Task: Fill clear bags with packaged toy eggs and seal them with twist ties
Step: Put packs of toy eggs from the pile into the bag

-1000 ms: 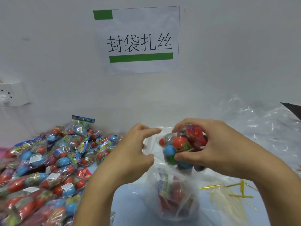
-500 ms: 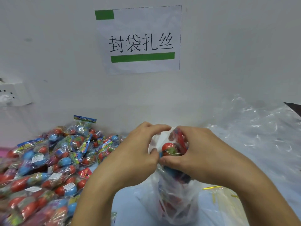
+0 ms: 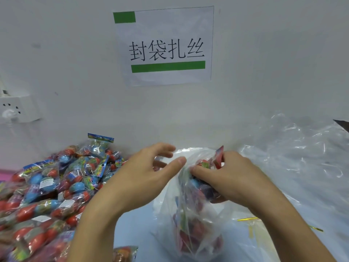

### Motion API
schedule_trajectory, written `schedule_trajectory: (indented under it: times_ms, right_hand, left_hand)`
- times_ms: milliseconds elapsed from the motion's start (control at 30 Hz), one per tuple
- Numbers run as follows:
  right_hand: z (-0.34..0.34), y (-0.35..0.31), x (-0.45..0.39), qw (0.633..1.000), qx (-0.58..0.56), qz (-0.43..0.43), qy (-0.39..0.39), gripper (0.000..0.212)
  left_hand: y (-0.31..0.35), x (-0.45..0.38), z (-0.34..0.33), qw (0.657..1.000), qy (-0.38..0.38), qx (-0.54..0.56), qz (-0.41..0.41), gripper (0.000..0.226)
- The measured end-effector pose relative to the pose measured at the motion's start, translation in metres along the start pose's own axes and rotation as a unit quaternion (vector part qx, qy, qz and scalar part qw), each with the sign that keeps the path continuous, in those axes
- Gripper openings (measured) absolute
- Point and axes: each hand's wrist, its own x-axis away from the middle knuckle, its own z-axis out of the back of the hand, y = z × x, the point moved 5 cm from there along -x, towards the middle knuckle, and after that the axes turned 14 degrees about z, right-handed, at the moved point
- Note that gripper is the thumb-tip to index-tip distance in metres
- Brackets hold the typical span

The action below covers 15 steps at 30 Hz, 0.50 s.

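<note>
A clear bag (image 3: 190, 233) stands upright on the blue table in front of me, with several packets of toy eggs inside it. My right hand (image 3: 232, 178) grips one more packet of toy eggs (image 3: 206, 164) and has it down in the bag's mouth, its red header sticking up. My left hand (image 3: 151, 173) is at the left side of the mouth with its fingers spread and relaxed, and its thumb touches the bag's rim. A big pile of egg packets (image 3: 56, 186) lies at the left.
Gold twist ties (image 3: 247, 218) lie on the table right of the bag, partly behind my right forearm. Loose clear plastic bags (image 3: 302, 157) are heaped at the right against the wall. A wall socket (image 3: 15, 110) and a paper sign (image 3: 166, 46) are on the wall.
My right hand has pushed the egg packet from above the bag down into its mouth. My left hand has loosened its pinch on the rim and spread its fingers.
</note>
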Motion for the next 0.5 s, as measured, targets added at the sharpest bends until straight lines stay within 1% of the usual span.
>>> schedule_trajectory:
  times_ms: [100, 167, 233, 267, 333, 400, 467, 500]
  right_hand:
    - [-0.006, 0.000, -0.001, 0.999, -0.034, 0.006, -0.020, 0.023]
    - [-0.008, -0.001, -0.001, 0.999, -0.036, 0.007, -0.035, 0.029]
    - [-0.008, 0.000, 0.000, 0.999, -0.008, 0.005, -0.053, 0.039]
    - [-0.007, 0.001, 0.000, 0.998, 0.029, 0.007, -0.060, 0.041]
    - [-0.005, 0.003, 0.000, 0.988, 0.137, 0.020, -0.061, 0.039]
    - [-0.002, 0.003, 0.001, 0.972, 0.231, 0.021, -0.037, 0.037]
    - [0.004, 0.001, 0.004, 0.953, 0.303, 0.015, -0.015, 0.032]
    - [0.006, 0.000, 0.006, 0.943, 0.332, 0.014, -0.016, 0.031]
  left_hand:
    - [-0.001, 0.000, -0.007, 0.998, -0.042, -0.036, 0.001, 0.048]
    - [-0.001, -0.002, -0.010, 0.998, -0.032, -0.046, -0.008, 0.035]
    - [0.000, -0.006, -0.010, 0.999, 0.002, -0.039, -0.012, 0.018]
    - [0.001, -0.007, -0.010, 0.999, 0.019, -0.026, -0.014, 0.016]
    - [0.005, -0.008, -0.012, 0.999, 0.037, 0.008, -0.027, 0.016]
    - [0.011, -0.006, -0.014, 0.998, 0.038, 0.033, -0.049, 0.015]
    - [0.015, -0.005, -0.016, 0.996, 0.035, 0.049, -0.066, 0.014]
    - [0.016, -0.005, -0.017, 0.995, 0.030, 0.059, -0.072, 0.014]
